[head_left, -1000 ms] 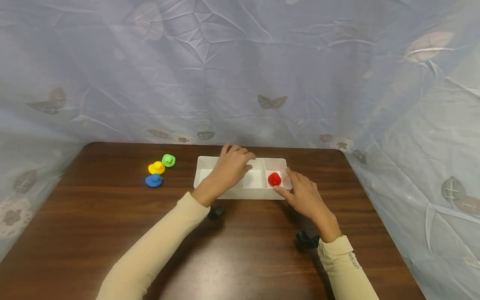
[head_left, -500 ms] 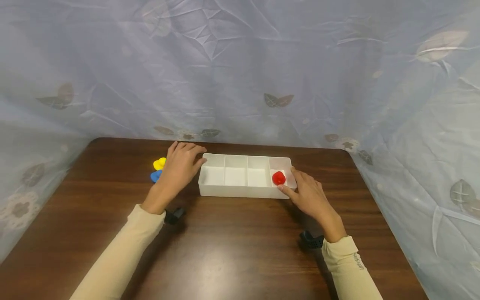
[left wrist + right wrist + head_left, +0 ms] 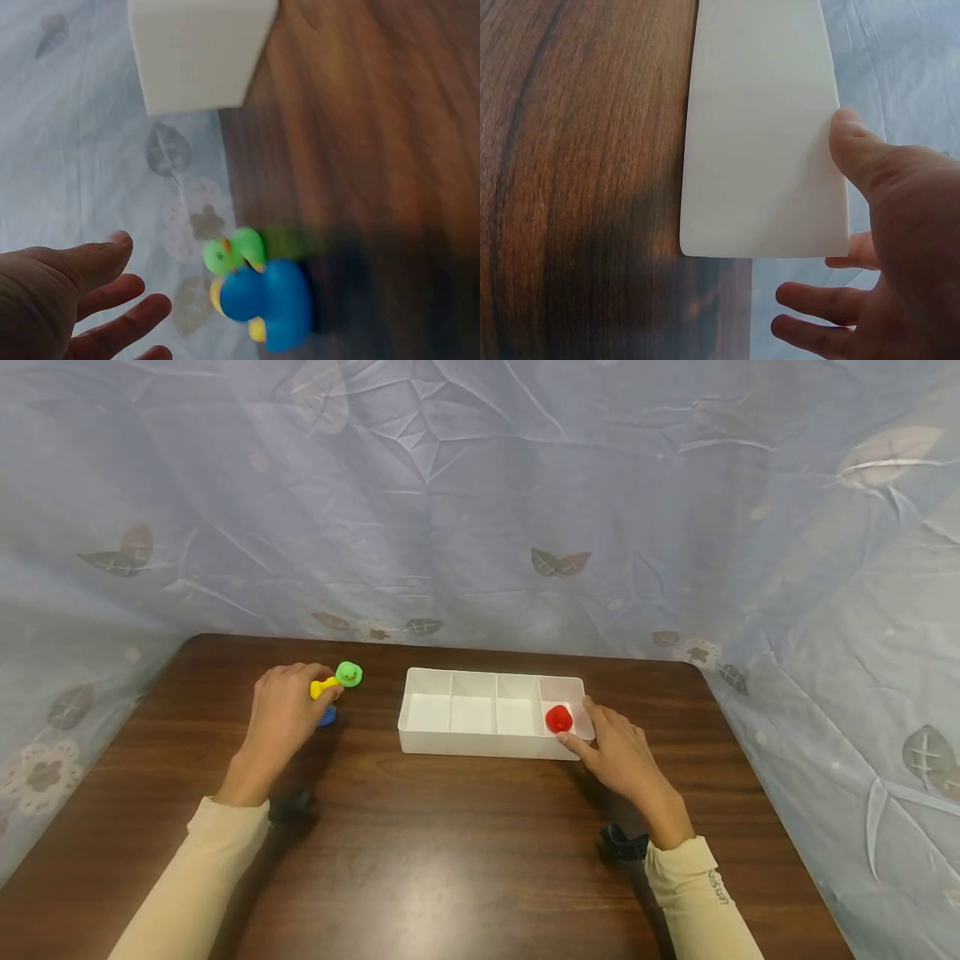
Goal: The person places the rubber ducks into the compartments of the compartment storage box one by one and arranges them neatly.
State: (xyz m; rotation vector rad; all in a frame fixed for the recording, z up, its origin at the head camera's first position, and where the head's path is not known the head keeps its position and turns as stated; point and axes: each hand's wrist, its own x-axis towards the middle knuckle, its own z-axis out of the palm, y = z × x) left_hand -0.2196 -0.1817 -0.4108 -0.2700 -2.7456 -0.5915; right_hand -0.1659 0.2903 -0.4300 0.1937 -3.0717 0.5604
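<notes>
My left hand (image 3: pixel 283 708) reaches over the toy ducks at the table's left, with thumb and fingers spread around the yellow duck (image 3: pixel 322 687). A green duck (image 3: pixel 348 674) sits just behind it and a blue duck (image 3: pixel 327 716) in front, partly hidden by the hand. In the left wrist view the thumb and fingers stand apart beside the blue duck (image 3: pixel 281 304). My right hand (image 3: pixel 622 747) rests on the right end of a white divided box (image 3: pixel 487 743), thumb on the front rim, fingers along the end wall. A red rounded toy (image 3: pixel 558 719) lies in the rightmost compartment.
The box stands near the back of a dark wooden table (image 3: pixel 450 843), its other compartments bare. A pale leaf-patterned curtain (image 3: pixel 480 527) hangs behind and at both sides. Dark wrist-worn devices (image 3: pixel 622 843) sit under the forearms.
My left hand has moved left from above the box to the ducks, uncovering the box's left compartments. The right hand has stayed at the box's right end.
</notes>
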